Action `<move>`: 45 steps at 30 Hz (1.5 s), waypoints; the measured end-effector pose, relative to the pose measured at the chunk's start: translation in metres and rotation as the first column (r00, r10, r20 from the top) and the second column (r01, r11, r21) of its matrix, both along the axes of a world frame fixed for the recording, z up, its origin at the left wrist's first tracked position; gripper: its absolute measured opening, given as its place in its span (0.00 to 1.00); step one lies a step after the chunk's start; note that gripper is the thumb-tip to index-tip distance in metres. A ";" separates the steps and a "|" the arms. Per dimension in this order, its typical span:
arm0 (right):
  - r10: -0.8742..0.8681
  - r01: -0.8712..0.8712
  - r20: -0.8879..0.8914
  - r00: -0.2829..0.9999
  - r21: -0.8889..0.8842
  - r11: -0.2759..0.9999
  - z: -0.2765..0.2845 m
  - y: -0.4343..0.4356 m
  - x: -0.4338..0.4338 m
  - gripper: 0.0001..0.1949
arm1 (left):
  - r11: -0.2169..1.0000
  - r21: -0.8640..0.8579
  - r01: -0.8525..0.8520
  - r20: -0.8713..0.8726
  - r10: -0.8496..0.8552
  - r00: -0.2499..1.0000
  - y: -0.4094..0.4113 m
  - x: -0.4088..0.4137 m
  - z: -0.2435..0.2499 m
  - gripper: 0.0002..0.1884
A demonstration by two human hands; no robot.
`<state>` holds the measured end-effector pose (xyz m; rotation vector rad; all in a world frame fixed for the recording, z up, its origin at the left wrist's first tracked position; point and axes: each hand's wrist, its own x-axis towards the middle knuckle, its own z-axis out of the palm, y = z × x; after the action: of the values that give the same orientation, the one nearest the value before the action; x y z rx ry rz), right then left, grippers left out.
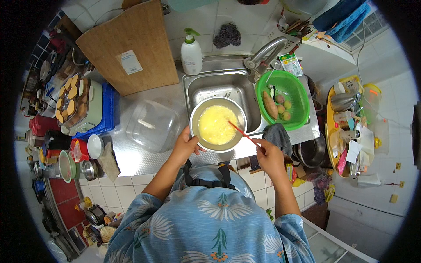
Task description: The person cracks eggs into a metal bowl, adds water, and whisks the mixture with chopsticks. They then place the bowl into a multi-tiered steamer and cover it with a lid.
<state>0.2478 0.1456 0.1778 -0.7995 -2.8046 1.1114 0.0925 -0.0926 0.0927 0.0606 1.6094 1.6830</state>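
My left hand grips the near-left rim of a round stainless steel bowl. Inside the bowl is a frothy yellow liquid that looks like beaten egg. Between the fingers of my right hand are red chopsticks, their tips dipped in the liquid; whether there is one stick or two is hard to tell. The bowl sits over the front of a stainless steel sink, covering part of its basin. Left of the bowl lies a clear plastic lid with a pale handle.
A green plastic basket with a sweet potato and several round fruits stands right of the sink, beside a grey cloth. Behind are a faucet, a white pump bottle and a wooden board. A food steamer with sliced food stands left.
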 end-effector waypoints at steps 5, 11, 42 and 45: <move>0.117 -0.110 0.084 0.990 -0.082 0.991 0.014 -0.006 0.000 0.13 | 1.000 0.005 -0.005 -0.004 0.005 1.000 -0.001 -0.002 -0.006 0.26; 0.263 -0.276 0.131 0.956 0.095 0.956 0.025 0.001 0.005 0.13 | 1.000 -0.007 0.000 0.015 0.001 1.000 -0.001 -0.004 -0.001 0.27; 0.144 -0.134 0.087 0.986 -0.113 0.984 0.003 -0.008 -0.013 0.14 | 1.000 -0.004 -0.004 0.000 0.004 1.000 0.000 -0.007 -0.002 0.26; 0.099 -0.102 -0.025 0.995 -0.206 0.973 -0.012 -0.015 -0.014 0.14 | 1.000 -0.002 0.003 0.007 -0.003 1.000 0.000 -0.009 -0.003 0.26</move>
<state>0.2337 0.1310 0.1656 -0.6636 -2.7782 1.4379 0.0838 -0.0927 0.0895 0.0557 1.6053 1.6779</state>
